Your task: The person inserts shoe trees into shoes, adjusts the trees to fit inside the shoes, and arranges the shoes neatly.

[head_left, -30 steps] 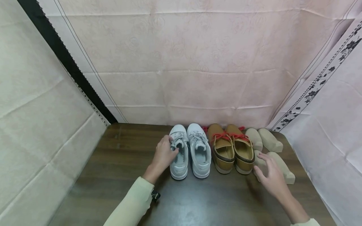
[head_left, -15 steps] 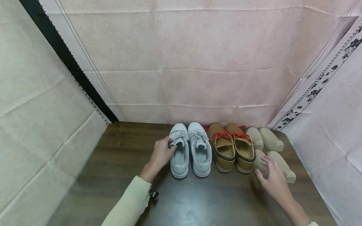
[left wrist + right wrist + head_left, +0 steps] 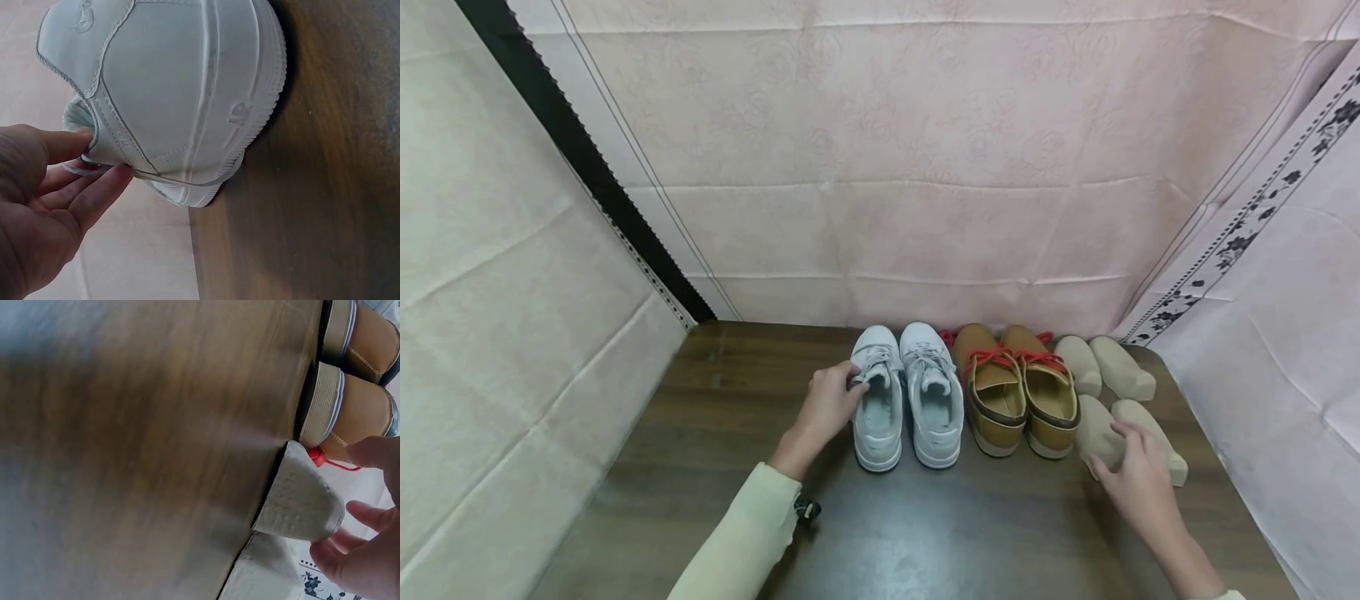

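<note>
My left hand pinches the collar of the left white sneaker, thumb inside the opening and fingers outside by the lace. In the left wrist view, that sneaker's sole rests on the wooden surface. The other white sneaker stands right beside it. My right hand is over the front pair of beige moulded shoe inserts. Its thumb and fingers are spread about the left front insert; in the right wrist view, the thumb is apart from it and fingertips are right at its edge.
Two tan shoes with red laces stand between the sneakers and the inserts. Two more beige inserts lie behind the front pair, near the back wall. Pale cloth walls enclose the dark wooden surface.
My right hand has shifted slightly right, over the front inserts. My left hand has drawn its thumb back to the sneaker's collar and now pinches it. The shoes stay in place.
</note>
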A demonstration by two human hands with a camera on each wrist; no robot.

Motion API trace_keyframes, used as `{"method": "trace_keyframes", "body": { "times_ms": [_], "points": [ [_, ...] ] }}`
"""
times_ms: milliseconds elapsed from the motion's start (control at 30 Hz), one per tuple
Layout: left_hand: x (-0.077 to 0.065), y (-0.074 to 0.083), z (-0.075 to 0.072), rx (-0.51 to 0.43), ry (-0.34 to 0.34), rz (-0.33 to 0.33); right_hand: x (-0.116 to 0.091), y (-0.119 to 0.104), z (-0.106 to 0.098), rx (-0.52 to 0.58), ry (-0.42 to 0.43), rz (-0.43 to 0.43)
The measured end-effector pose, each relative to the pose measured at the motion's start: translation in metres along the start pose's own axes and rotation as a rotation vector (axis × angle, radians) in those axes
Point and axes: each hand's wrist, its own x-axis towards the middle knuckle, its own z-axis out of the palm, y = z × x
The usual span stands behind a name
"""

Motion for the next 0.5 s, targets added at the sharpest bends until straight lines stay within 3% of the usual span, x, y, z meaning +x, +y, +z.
{"method": "trace_keyframes", "body": {
  "times_ms": [500],
  "points": [
    [0.002,-0.001,-0.002,-0.024,0.0,-0.016,-0.004,0.015,0.003,-0.043,-0.167,0.172]
  ]
}}
